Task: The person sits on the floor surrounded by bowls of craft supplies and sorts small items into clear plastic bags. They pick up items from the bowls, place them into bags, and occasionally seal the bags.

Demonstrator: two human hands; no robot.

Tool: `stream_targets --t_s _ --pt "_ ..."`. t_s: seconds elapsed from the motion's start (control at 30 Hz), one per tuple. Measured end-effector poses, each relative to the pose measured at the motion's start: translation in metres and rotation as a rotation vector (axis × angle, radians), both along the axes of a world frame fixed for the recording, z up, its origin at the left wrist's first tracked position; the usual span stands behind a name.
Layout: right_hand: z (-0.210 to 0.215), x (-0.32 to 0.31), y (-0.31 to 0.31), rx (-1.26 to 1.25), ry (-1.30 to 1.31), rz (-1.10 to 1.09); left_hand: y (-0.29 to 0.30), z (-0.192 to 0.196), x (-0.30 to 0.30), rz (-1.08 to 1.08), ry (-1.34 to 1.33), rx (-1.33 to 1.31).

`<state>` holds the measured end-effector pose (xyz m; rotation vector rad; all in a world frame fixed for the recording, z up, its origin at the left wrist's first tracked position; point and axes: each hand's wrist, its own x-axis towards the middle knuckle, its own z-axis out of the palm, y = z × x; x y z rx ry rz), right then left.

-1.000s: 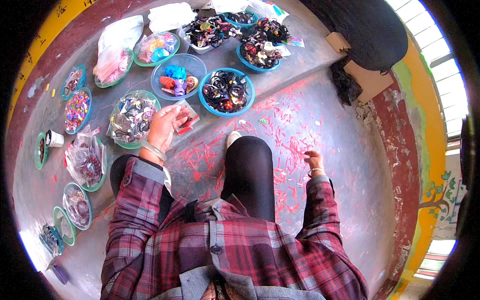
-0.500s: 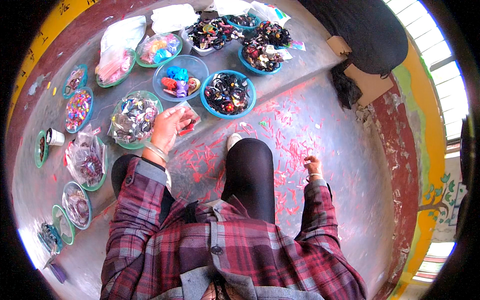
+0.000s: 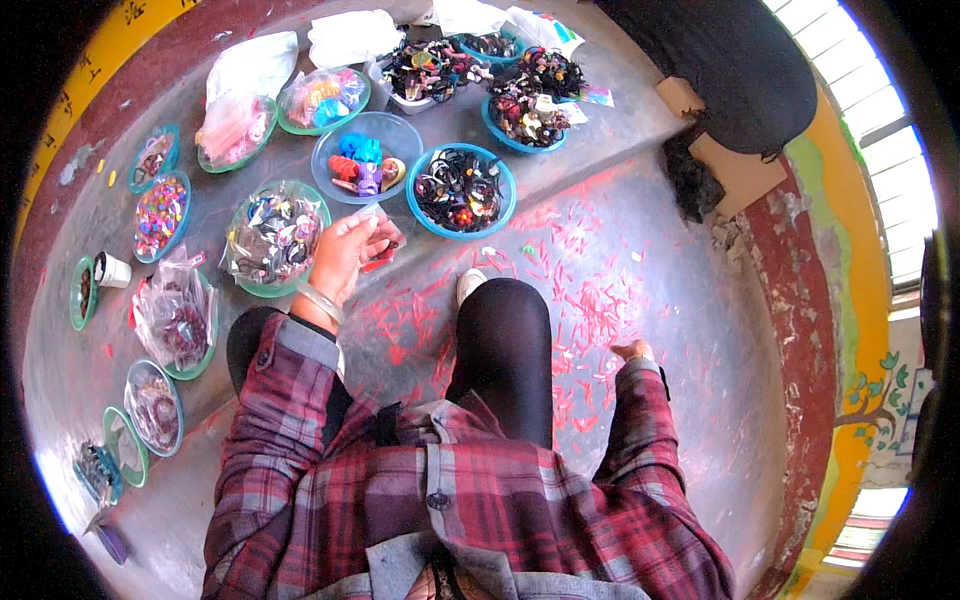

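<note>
My left hand (image 3: 343, 258) is closed, its fingers and thumb pinching a small clear plastic bag (image 3: 377, 216) with something dark red in it. It hangs over the floor just right of a green-rimmed basin (image 3: 272, 292) filled with small packaged items. Low on the right, my right hand (image 3: 634, 350) is close by many red strips (image 3: 598, 310) strewn on the grey floor. Only a small part of that hand shows past the plaid sleeve, and how its fingers lie is unclear.
Ahead stand a blue basin (image 3: 511, 205) of black hair ties and a clear basin (image 3: 318, 180) with colourful bundles. Several more basins curve along the left. A low ledge (image 3: 560, 180) crosses the floor. Back right are a big black sack (image 3: 745, 80) and cardboard (image 3: 740, 175).
My right hand has drawn back slightly and turned, so less of its fingers shows. My left hand's fingers have curled in more around the small bag.
</note>
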<state>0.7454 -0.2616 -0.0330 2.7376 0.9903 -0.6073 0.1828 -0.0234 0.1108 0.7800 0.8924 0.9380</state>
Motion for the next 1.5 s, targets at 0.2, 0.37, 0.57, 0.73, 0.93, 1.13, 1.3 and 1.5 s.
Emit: stream_targets --t_s 0.2,0.37,0.57,0.73,0.93,1.13,1.3,1.5 --pt "0.032 -0.005 0.003 0.631 0.336 -0.368 -0.003 0.003 -0.002 -0.007 0.014 0.040" --pt "0.076 -0.042 0.035 0.798 0.723 -0.492 -0.005 0.004 -0.003 -0.008 -0.041 0.021" --pt "0.186 -0.185 0.145 0.907 1.026 -0.100 -0.007 0.007 -0.005 -0.010 -0.185 0.002" --pt "0.222 -0.320 0.211 0.702 1.229 0.246 -0.008 0.016 -0.010 0.020 -0.223 0.003" --pt "0.195 -0.396 0.248 0.583 1.438 0.345 -0.004 0.026 -0.017 0.081 -0.333 0.014" --pt "0.197 -0.406 0.250 0.683 1.495 0.212 -0.007 0.037 -0.026 0.067 -0.458 -0.015" --pt "0.205 -0.410 0.242 0.764 1.471 0.291 -0.007 0.038 -0.023 0.064 -0.453 0.016" --pt "0.200 -0.402 0.242 0.858 1.399 0.300 -0.008 0.042 -0.019 0.073 -0.444 0.003"
